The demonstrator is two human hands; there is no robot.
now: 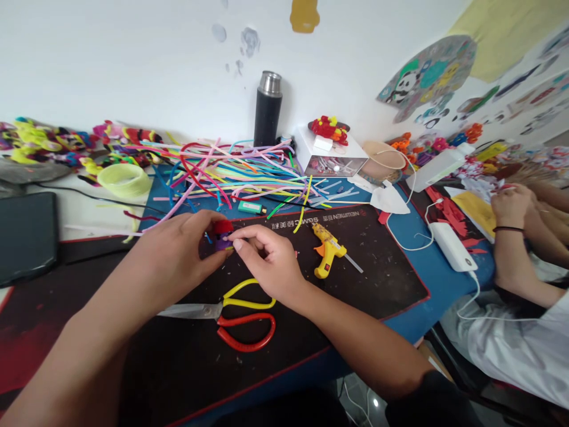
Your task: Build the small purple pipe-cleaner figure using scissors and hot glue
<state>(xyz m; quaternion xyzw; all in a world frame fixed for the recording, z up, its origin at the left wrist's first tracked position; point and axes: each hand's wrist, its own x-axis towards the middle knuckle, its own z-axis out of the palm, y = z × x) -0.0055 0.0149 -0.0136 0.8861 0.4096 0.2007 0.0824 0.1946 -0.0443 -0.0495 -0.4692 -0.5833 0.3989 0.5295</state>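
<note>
My left hand [178, 249] and my right hand [267, 261] meet above a black desk mat [377, 267]. Between their fingertips is a small red and purple pipe-cleaner piece [222, 234]. The left hand's thumb and fingers are closed round it from the left. My right hand pinches its right side with thumb and forefinger. Just below my right hand lie scissors [235, 314] with one yellow and one red handle, blades pointing left.
A yellow glue gun [326, 252] lies right of my hands. A heap of coloured pipe cleaners [240, 169], a black flask [268, 110] and a white box [331, 154] stand behind. Another person's hands [511, 204] work at the right. A power bank [453, 246] lies there.
</note>
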